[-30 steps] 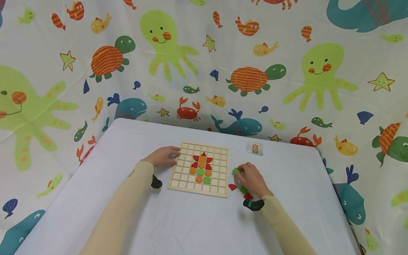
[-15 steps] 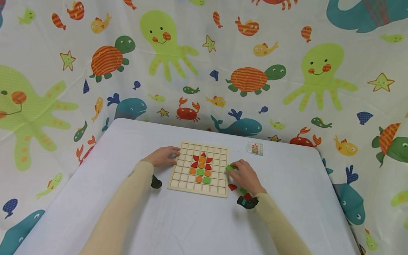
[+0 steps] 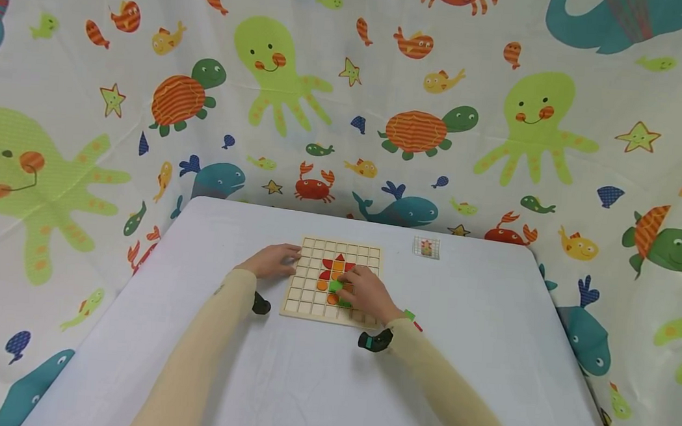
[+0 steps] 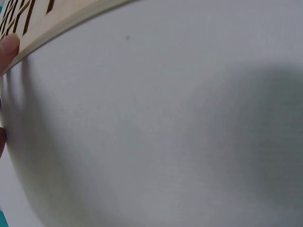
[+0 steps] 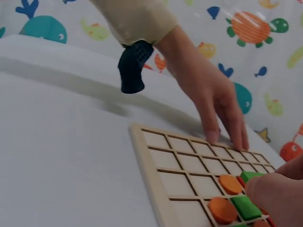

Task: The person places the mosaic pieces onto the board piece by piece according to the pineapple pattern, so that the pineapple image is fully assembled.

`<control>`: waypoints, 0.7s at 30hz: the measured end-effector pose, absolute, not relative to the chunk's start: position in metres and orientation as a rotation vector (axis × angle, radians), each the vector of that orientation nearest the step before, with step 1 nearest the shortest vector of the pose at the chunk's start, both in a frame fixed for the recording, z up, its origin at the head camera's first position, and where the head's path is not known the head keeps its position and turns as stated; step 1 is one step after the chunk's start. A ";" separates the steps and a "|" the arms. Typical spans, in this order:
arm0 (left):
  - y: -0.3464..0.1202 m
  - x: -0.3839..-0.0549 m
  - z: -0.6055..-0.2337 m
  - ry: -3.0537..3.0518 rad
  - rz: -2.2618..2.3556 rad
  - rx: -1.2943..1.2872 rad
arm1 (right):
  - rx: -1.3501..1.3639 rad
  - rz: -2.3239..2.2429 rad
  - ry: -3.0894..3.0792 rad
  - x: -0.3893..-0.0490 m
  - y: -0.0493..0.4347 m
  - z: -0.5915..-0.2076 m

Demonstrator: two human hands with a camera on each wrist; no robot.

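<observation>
My left hand (image 3: 270,261) rests at the left edge of a wooden grid board (image 3: 306,305); in the left wrist view a fingertip (image 4: 10,43) touches the rim. Over the middle of the board, my right hand (image 3: 367,293) pinches a green square tile (image 5: 251,176) between thumb and fingers. Red pieces (image 3: 340,258), orange round pieces (image 3: 322,285) and green squares lie in the board's cells. In the right wrist view a green square (image 5: 245,208) sits beside two orange rounds (image 5: 230,184). The right hand hides part of the pattern.
A small pattern card (image 3: 427,247) lies behind the board to the right. A loose green piece (image 3: 410,314) and a red piece (image 3: 419,326) show beside the right forearm on the white tablecloth (image 3: 307,380). A curtain with sea animals hangs behind.
My right hand has moved left from beside the board to above its middle, carrying the green tile. The left hand stays at the board's edge.
</observation>
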State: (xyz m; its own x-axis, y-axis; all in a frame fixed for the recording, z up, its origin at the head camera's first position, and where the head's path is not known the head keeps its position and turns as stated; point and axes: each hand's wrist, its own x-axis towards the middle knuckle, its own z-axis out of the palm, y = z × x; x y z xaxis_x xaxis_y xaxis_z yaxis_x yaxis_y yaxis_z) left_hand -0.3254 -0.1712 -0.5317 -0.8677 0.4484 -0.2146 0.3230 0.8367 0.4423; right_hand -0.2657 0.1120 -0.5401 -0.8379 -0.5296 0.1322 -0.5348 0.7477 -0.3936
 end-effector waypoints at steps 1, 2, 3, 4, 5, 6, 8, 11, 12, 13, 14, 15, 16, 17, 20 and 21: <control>-0.171 -0.326 -0.532 2.707 0.572 0.586 | 0.934 0.626 -2.915 -0.265 0.108 -0.541; -0.171 -0.326 -0.531 2.709 0.568 0.596 | 0.968 0.589 -2.906 -0.264 0.103 -0.542; -0.171 -0.326 -0.531 2.711 0.563 0.605 | 0.993 0.568 -2.899 -0.262 0.100 -0.544; -0.171 -0.326 -0.531 2.713 0.558 0.615 | 1.013 0.551 -2.898 -0.261 0.096 -0.544; -0.171 -0.327 -0.531 2.716 0.549 0.626 | 1.030 0.533 -2.898 -0.260 0.093 -0.545; -0.171 -0.327 -0.531 2.717 0.542 0.633 | 1.043 0.518 -2.898 -0.259 0.091 -0.546; -0.170 -0.328 -0.531 2.715 0.534 0.641 | 1.054 0.501 -2.900 -0.256 0.087 -0.547; -0.170 -0.329 -0.531 2.709 0.539 0.624 | 1.055 0.461 -2.908 -0.254 0.083 -0.548; -0.170 -0.329 -0.531 2.706 0.545 0.616 | 1.051 0.452 -2.908 -0.254 0.082 -0.549; -0.170 -0.329 -0.531 2.707 0.545 0.619 | 1.050 0.438 -2.906 -0.253 0.081 -0.549; -0.170 -0.328 -0.531 2.709 0.543 0.621 | 1.047 0.428 -2.905 -0.253 0.080 -0.549; -0.170 -0.328 -0.531 2.711 0.540 0.626 | 1.044 0.422 -2.902 -0.253 0.079 -0.550; -0.170 -0.328 -0.531 2.713 0.538 0.630 | 1.041 0.419 -2.896 -0.253 0.079 -0.551; -0.171 -0.328 -0.531 2.715 0.536 0.634 | 1.040 0.416 -2.889 -0.253 0.078 -0.551; -0.171 -0.327 -0.531 2.713 0.534 0.633 | 1.040 0.420 -2.871 -0.253 0.077 -0.553; -0.171 -0.327 -0.531 2.709 0.542 0.626 | 1.042 0.422 -2.867 -0.252 0.076 -0.553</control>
State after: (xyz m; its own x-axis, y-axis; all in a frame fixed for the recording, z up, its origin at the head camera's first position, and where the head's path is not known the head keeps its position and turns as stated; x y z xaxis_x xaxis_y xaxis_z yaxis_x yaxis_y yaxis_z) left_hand -0.3274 -0.1711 -0.5312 -0.8573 0.4707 -0.2084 0.3544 0.8333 0.4244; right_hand -0.2524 0.0762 -0.5527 -0.7693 -0.6210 0.1501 -0.6379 0.7336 -0.2343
